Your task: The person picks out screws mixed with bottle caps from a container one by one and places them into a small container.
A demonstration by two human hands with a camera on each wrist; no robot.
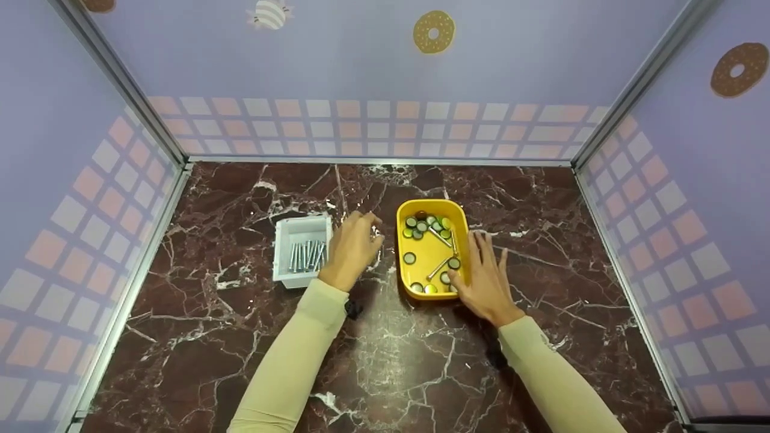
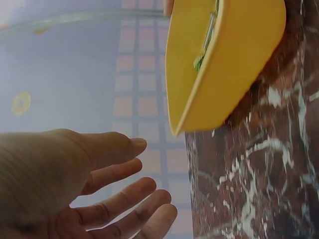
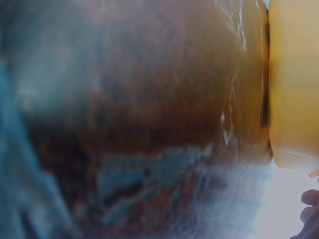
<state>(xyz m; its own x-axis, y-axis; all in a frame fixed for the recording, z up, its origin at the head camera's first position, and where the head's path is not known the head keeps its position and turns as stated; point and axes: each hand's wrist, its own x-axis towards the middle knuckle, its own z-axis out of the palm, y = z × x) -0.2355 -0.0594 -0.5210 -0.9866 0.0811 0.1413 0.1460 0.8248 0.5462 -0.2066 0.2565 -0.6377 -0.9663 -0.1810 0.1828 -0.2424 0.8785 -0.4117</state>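
Note:
A yellow plastic tub (image 1: 430,249) holds bottle caps (image 1: 421,226), some silvery and some green or gold, plus a few long bolts (image 1: 438,269). My right hand (image 1: 486,285) is at its right side, fingers along the outer wall and thumb over the rim at the near right corner. To the left stands a small white bin (image 1: 287,240) with several silvery bolts (image 1: 308,255) inside. My left hand (image 1: 354,248) hovers between the two containers, overlapping the bin's right edge. In the left wrist view its fingers are apart and relaxed, with nothing in them.
Both containers stand on a dark red marbled tabletop (image 1: 385,361). Lilac panels with pink and white squares (image 1: 378,128) enclose the back and both sides, joined by metal rails (image 1: 379,160).

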